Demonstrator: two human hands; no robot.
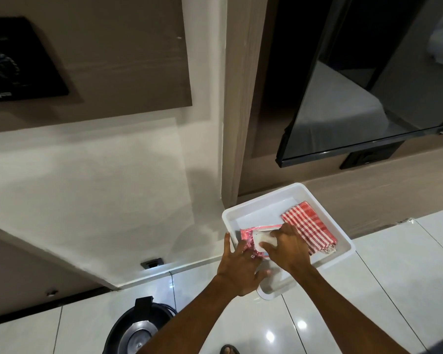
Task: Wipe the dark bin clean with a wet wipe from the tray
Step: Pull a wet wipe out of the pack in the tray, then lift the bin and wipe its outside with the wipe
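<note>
A white tray (289, 194) sits on the tiled floor by the wall corner. Inside it lies a pink wet-wipe pack (248, 232) with a white flip lid. My left hand (237, 270) rests on the pack's near end and holds it down. My right hand (288, 247) has its fingers on the white lid at the pack's top; whether the lid is open cannot be told. The dark round bin (136, 333) with a shiny metal top stands on the floor at the lower left, apart from both hands.
A folded red-and-white checked cloth (308, 229) lies in the tray's right half. A black TV screen (368, 98) hangs above a low wooden ledge. A wall socket (152, 263) sits low on the white wall. A sandalled foot (229, 350) shows at the bottom edge.
</note>
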